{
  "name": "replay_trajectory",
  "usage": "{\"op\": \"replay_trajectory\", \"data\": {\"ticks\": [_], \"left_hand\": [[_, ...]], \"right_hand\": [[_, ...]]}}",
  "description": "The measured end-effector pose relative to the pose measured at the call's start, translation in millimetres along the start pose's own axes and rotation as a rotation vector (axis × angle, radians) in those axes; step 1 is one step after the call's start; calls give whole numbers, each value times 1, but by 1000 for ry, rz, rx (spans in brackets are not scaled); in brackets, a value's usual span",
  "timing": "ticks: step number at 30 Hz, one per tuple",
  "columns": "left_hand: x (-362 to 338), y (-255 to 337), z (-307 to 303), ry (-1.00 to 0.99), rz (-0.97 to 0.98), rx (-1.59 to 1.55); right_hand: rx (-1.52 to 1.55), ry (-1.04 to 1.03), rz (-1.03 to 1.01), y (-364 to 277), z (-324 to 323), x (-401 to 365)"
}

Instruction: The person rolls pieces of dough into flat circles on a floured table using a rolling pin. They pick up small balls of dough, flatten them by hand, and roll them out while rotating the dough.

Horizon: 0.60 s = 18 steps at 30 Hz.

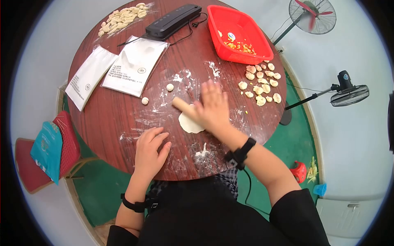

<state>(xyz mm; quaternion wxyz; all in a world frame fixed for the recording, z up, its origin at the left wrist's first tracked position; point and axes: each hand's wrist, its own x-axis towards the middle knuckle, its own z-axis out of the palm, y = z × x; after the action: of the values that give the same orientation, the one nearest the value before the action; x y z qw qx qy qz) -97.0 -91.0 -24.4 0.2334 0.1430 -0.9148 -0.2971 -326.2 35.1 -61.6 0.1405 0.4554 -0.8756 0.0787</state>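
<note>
Flat on the floury table, my right hand [214,107] lies palm down over a wooden rolling pin [180,104], fingers stretched out and slightly blurred. The pin's far-left end sticks out from beneath the palm; its other end is hidden. Under and beside the pin is a thin, round dough wrapper [190,124], partly covered by the pin and hand. My left hand [150,151] rests on the table near the front edge, open, holding nothing, left of the wrapper. Two small dough balls [170,87] sit beyond it, apart from both hands.
A red basket [212,28] with chopped yellow-orange bits stands at the back right, near several shaped dough pieces [261,91]. More pale pieces [123,18], a black sealer-like appliance [172,22] with cord and white packets [133,67] lie at the back left. Fans [349,95] stand right.
</note>
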Motion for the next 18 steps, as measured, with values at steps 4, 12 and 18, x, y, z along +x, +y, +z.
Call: {"op": "replay_trajectory", "data": {"ticks": [4,12,18], "left_hand": [[-1,2,-4,11,-30,-75],[-12,-4,-7,35,-62,-81],[-15,-4,-7,42,-78,-83]], "right_hand": [[74,115,-16,-23,-12,-2],[43,15,172,-8,-18,14],[161,-207,-74,-59,-37,-4]]}}
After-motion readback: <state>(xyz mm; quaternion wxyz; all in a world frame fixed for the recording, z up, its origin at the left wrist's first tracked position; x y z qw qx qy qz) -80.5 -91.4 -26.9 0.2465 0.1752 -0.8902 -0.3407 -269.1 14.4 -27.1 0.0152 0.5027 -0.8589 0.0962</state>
